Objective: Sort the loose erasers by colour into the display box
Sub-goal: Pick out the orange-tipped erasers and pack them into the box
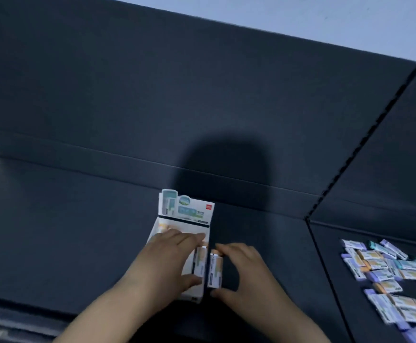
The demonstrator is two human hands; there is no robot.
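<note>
A white cardboard display box (163, 225) with a printed upright header lies on the dark cushion in front of me. My left hand (167, 263) rests over the box, fingers and thumb around an orange eraser (199, 262) inside it. My right hand (244, 273) is just right of the box, thumb and fingers pinching a second orange eraser (215, 269) beside the box's right wall. A pile of loose erasers (390, 276) in orange, purple and teal wrappers lies far right on the neighbouring cushion.
The surface is a dark sofa seat (78, 231) with a tall backrest (177, 95) behind. A seam (325, 276) divides the seat cushions between the box and the pile. The front edge of the seat runs along the lower left.
</note>
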